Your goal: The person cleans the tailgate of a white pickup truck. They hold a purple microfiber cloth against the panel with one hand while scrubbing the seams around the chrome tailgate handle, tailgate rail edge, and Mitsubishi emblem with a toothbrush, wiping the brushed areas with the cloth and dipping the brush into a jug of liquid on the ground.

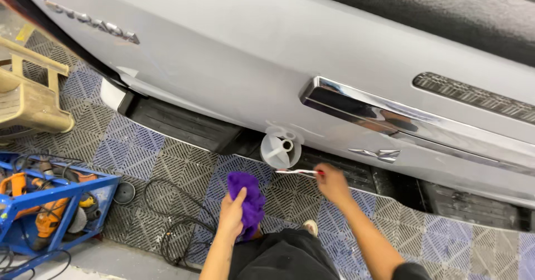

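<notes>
Two hands work low beside the silver tailgate [251,51]. The right hand [332,183] pinches the red end of a thin white brush [298,172], whose long axis lies nearly level, tip pointing left just under the round white funnel-like piece [280,149] at the panel's lower edge. The left hand [231,213] is closed around a purple cloth [249,201], lower and left, farther from that piece.
</notes>
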